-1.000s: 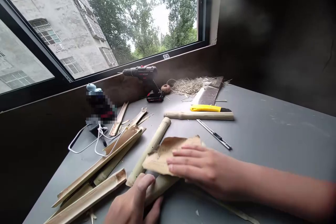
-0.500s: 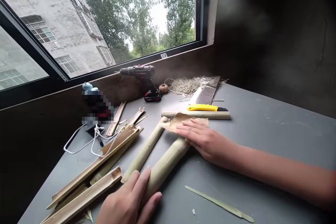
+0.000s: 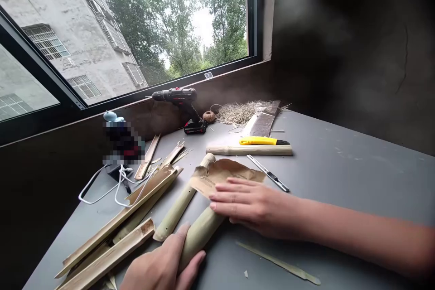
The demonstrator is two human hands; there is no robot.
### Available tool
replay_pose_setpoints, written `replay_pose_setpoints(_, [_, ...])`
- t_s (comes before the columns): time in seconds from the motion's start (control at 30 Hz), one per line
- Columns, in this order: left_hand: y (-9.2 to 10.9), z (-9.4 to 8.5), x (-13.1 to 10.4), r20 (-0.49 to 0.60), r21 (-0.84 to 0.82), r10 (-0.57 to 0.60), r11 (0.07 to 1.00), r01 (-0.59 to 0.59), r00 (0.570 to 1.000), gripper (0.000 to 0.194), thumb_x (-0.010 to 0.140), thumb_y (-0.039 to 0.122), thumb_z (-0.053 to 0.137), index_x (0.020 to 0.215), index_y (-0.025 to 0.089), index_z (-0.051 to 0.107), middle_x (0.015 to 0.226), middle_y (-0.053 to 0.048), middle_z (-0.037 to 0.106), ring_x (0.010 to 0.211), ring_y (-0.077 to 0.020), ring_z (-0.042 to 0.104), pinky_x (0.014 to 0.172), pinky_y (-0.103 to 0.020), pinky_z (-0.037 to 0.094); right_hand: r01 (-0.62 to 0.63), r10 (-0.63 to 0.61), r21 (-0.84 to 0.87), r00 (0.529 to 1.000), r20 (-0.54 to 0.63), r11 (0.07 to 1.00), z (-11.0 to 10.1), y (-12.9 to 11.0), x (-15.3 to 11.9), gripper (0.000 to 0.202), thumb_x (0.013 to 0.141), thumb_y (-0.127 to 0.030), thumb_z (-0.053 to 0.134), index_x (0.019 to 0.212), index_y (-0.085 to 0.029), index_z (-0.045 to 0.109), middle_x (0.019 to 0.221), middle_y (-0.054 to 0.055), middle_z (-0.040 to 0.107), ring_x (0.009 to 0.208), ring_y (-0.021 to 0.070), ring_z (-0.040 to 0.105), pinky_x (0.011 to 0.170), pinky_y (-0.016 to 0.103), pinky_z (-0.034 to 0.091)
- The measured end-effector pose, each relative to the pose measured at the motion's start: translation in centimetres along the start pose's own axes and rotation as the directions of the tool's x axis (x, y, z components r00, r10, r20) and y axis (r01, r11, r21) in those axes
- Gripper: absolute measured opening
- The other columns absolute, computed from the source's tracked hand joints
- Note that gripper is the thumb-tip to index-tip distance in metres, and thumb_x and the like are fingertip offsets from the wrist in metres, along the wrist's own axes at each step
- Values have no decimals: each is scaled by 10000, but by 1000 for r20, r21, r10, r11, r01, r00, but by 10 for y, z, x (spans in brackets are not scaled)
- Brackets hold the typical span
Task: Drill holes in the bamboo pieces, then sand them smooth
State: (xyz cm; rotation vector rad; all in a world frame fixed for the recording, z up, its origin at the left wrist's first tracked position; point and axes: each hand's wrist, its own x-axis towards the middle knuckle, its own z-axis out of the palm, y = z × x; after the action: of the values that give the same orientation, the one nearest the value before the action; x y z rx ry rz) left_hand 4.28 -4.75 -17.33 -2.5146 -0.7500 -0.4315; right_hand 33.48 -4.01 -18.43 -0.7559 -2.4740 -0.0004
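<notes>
My left hand (image 3: 158,258) is wrapped round the near end of a pale green bamboo tube (image 3: 204,231) that slants away from me. My right hand (image 3: 251,204) lies over the tube's far part, fingers stretched together, holding a brown sheet of sandpaper (image 3: 224,172) against it. The sheet's printed back faces up; the thumb and the tube's far end are hidden. Under the sheet's left edge passes a thinner bamboo piece (image 3: 175,213) with small holes. Beyond the sheet, a slim metal cutter knife (image 3: 270,176) lies by another bamboo stick (image 3: 224,150) with a yellow utility knife (image 3: 256,141) on it.
Split bamboo halves (image 3: 112,251) lie at left, near a white cable (image 3: 118,190) and a blurred object (image 3: 124,142). A cordless drill (image 3: 178,96), twine ball (image 3: 208,116), straw (image 3: 234,112) and broad dark blade (image 3: 268,120) are at the back. A green strip (image 3: 278,263) lies at front right.
My right hand has slid the sandpaper down the tube towards my left hand. The metal cutter knife, hidden before, now shows. My left hand keeps its grip; the view has shifted slightly.
</notes>
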Motion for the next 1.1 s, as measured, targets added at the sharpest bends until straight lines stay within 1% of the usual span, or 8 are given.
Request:
replay_pose_setpoints(0.13, [2,-1,0,-63,51,-11,999,14,998,392,1048,414,307,1187,125,532,793,-31,725,535,-140,675,465,-237,481,-140,139,-23,990,-27,990,-1,25,-2,439,988,-240,497,1409,-119,536,1442,144,555,1369,267,493,1146,464,408])
replay_pose_setpoints(0.27, [3,-1,-2,-74,64,61,996,-56,995,340,1015,393,450,1192,118,542,736,-19,705,528,-141,662,496,-237,471,-240,240,-31,971,-18,970,4,14,-1,458,966,-177,449,1415,-151,539,1454,128,548,1405,288,440,1157,530,360])
replay_pose_setpoints(0.4, [5,0,-2,-108,-117,60,990,-73,992,266,1047,342,371,1057,143,548,573,39,636,401,-112,589,423,-232,413,-149,146,44,988,57,988,8,-11,3,501,941,-192,462,1440,-183,513,1463,90,546,1399,274,443,1187,510,304])
replay_pose_setpoints(0.5, [8,3,-4,-76,-196,28,980,-42,997,274,1059,323,327,1062,158,547,521,63,606,357,-119,566,381,-250,372,-42,31,98,994,109,994,6,-3,3,480,959,-197,458,1435,-215,516,1464,56,550,1404,232,436,1193,453,301])
replay_pose_setpoints(0.67, [10,3,-10,107,-256,-32,965,58,994,380,1056,283,334,1392,128,417,572,68,646,412,-134,611,411,-240,409,-199,195,45,977,82,979,-2,22,-2,450,989,-169,415,1424,-180,527,1449,91,561,1401,241,438,1153,475,366])
replay_pose_setpoints(0.8, [12,2,-9,29,-301,-9,954,18,1000,351,1053,253,322,1357,107,420,600,54,663,420,-137,614,398,-263,389,-58,44,104,990,134,993,-1,-11,1,512,980,-133,410,1485,-211,446,1518,46,487,1471,209,325,1225,445,229])
replay_pose_setpoints(0.9, [14,2,-6,-6,-307,11,952,-12,1000,288,1044,222,327,1275,110,459,617,41,668,436,-139,619,412,-278,386,26,-57,185,985,165,982,1,-19,5,528,951,-103,424,1467,-208,467,1506,33,503,1455,185,354,1227,404,222])
replay_pose_setpoints(1.1, [15,-2,-2,77,-297,-49,952,69,996,201,1040,223,311,1097,180,499,573,59,624,400,-147,582,398,-287,367,-149,148,119,989,19,982,-2,8,4,406,1003,-161,417,1383,-199,553,1374,102,625,1349,216,499,1114,443,407])
